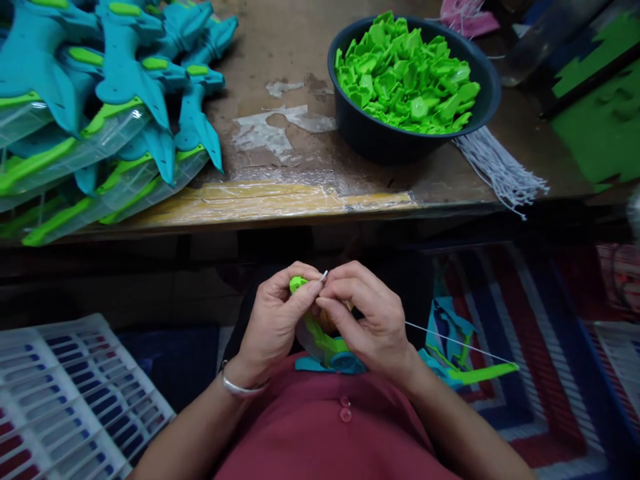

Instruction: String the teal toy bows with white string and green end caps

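Observation:
My left hand (277,319) and my right hand (367,313) meet close to my chest over a green, teal and clear plastic toy piece (327,347). The left fingers wrap its green end (297,283). My right thumb and forefinger pinch the tip of a white string (450,341) that trails off to the right. A silver bangle (240,388) sits on my left wrist. Both hands are closed.
A dark bowl (370,137) full of small green plastic parts (407,73) stands on the worn table (280,180). Stacked teal and green toys (100,113) lie at left, a bundle of white strings (500,167) at right. A white crate (65,393) sits lower left. More toy pieces (453,347) lie beside my lap.

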`<state>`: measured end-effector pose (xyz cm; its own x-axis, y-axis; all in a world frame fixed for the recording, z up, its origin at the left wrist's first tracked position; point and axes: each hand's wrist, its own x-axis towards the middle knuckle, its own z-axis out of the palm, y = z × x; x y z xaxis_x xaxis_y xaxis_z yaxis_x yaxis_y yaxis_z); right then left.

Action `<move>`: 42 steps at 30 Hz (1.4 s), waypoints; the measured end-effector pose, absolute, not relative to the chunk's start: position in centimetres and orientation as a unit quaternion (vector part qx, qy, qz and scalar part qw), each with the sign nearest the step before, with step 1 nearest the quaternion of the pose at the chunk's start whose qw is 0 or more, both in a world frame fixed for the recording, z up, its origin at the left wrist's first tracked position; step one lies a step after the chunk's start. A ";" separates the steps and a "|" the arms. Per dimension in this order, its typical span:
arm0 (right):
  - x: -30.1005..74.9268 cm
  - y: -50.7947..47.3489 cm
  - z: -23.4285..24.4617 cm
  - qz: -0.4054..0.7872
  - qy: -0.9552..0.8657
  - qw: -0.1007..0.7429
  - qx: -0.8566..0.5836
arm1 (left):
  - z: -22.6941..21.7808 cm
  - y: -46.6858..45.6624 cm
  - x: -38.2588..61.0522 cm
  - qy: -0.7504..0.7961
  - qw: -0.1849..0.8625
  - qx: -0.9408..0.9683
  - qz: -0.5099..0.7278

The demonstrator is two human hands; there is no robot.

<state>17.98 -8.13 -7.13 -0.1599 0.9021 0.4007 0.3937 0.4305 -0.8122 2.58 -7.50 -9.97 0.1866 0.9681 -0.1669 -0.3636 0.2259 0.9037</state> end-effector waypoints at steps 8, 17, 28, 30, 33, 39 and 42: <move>17.3 -7.9 -6.3 0.389 -0.588 0.499 -0.505 | -9.6 -7.7 2.2 0.370 0.676 0.417 0.483; 17.3 -6.7 -6.4 0.642 -0.432 0.461 -0.434 | -9.9 -7.7 1.5 0.377 0.659 0.439 0.479; 17.0 -7.1 -6.6 0.639 -0.409 0.444 -0.477 | -9.4 -7.7 1.8 0.414 0.630 0.468 0.461; 17.1 -7.2 -6.7 0.641 -0.407 0.449 -0.470 | -9.5 -7.9 1.9 0.400 0.651 0.448 0.463; 17.4 -7.5 -6.8 0.638 -0.427 0.450 -0.457 | -9.8 -8.1 2.0 0.379 0.684 0.407 0.471; 17.7 -8.5 -6.5 0.493 -0.567 0.437 -0.494 | -9.9 -8.3 2.4 0.370 0.705 0.363 0.485; 17.6 -8.6 -6.3 0.295 -0.683 0.444 -0.500 | -9.7 -8.2 2.5 0.374 0.705 0.363 0.480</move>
<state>17.63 -8.62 -6.35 -0.1062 0.9444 0.3110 0.4208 0.3261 -0.8465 2.53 -8.17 -9.74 0.2590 0.9493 -0.1780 -0.4064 0.2743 0.8716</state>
